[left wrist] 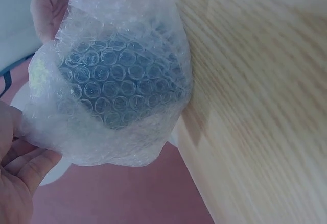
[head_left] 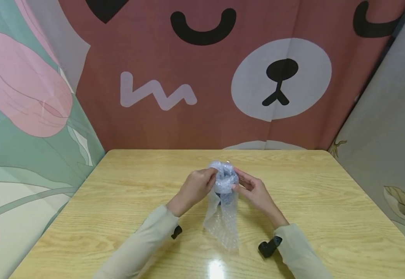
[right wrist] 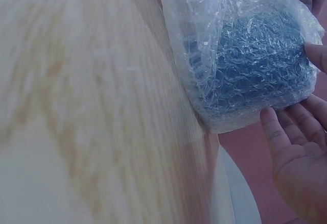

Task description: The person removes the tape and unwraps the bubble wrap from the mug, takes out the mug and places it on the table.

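A bluish object stands on the table inside a sheet of bubble wrap. The wrap blurs its shape, so its kind cannot be told. At the wrap's upper left, my left hand pinches the gathered plastic near the top opening. From the right side my right hand holds the wrapped bundle, its thumb on the near face and its fingers along the far side. In the head view a loose tail of wrap hangs toward me and spreads over the tabletop. Both wrist views show the bubbles pressed against the blue surface.
The wooden table reaches back to a hanging cloth printed with a bear face. Patterned cloths also hang at left and right. A black wrist camera sits on the right sleeve, another on the left.
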`<state>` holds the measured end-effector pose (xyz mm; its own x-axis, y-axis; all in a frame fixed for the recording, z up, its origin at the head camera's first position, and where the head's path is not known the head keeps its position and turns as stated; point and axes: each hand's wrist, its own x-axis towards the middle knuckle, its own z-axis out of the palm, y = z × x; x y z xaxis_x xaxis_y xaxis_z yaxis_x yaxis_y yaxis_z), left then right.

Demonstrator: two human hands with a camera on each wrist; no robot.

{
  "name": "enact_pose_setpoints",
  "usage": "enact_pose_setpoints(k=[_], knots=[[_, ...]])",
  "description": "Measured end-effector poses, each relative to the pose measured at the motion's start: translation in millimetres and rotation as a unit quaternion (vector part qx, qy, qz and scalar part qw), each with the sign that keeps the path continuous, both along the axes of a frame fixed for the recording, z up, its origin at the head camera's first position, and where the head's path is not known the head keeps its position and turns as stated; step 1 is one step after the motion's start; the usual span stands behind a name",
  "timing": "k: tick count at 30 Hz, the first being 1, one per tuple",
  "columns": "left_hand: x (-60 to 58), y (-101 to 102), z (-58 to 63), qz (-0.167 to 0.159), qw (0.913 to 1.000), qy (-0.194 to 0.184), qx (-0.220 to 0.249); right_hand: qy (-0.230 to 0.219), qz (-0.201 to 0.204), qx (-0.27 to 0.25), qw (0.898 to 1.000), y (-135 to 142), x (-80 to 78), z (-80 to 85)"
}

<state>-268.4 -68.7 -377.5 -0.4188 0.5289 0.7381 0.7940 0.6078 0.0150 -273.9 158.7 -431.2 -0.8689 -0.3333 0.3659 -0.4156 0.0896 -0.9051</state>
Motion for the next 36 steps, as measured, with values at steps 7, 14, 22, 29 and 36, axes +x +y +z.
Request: enact_pose_setpoints(k=[7, 14, 22, 29, 36], knots=[[-1.4, -1.7, -3.9, -0.013, 0.998, -0.021, 0.059, 0.001, -0.009, 0.015, 1.0, -1.5, 1.3, -2.1], [-3.7, -1.8, -6.5, -0.037, 0.9864, -0.064, 0.147, 0.001, -0.014, 0.016, 1.0, -1.6, 2.3, -0.4], [-0.4, -2.8, 0.7, -0.025, 0.9894, -0.077, 0.12, -0.005, -0.013, 0.021, 1.0, -1.2, 4.0, 2.2], [2.2, -4.1, 9.4, -0.011, 0.9986, -0.052, 0.0, -0.008, -0.006, 0.039, 0.999, 0.3, 4.5, 6.6], [2.0, -4.4, 12.9, -0.012, 0.9969, -0.053, -0.056, -0.017, -0.032, 0.049, 0.998, -2.1, 5.9, 16.2]])
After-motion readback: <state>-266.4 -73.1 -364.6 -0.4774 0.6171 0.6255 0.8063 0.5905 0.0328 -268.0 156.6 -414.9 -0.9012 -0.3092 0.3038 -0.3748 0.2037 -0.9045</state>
